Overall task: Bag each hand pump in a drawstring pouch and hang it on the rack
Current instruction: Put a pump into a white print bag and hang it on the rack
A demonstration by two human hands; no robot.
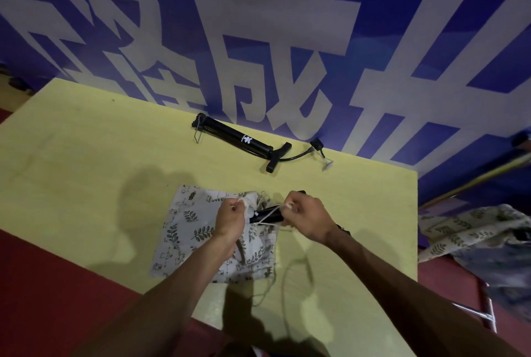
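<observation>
A leaf-print drawstring pouch [189, 230] lies on the yellow table [86, 161], and the black end of a hand pump [270, 215] sticks out of its gathered mouth. My left hand [230, 218] pinches the drawstring at the left side of the mouth. My right hand [309, 218] pinches the cord [268, 216] on the right, stretched taut across the pump. A second black hand pump [244, 141] with a T-handle and hose lies loose at the table's far edge.
A blue banner wall [287, 40] with large white characters rises behind the table. At the right, leaf-print pouches [465, 230] hang over a metal rack [485, 316]. Red floor [43, 285] shows at the lower left. A loose cord loop [298, 276] lies near the table's front.
</observation>
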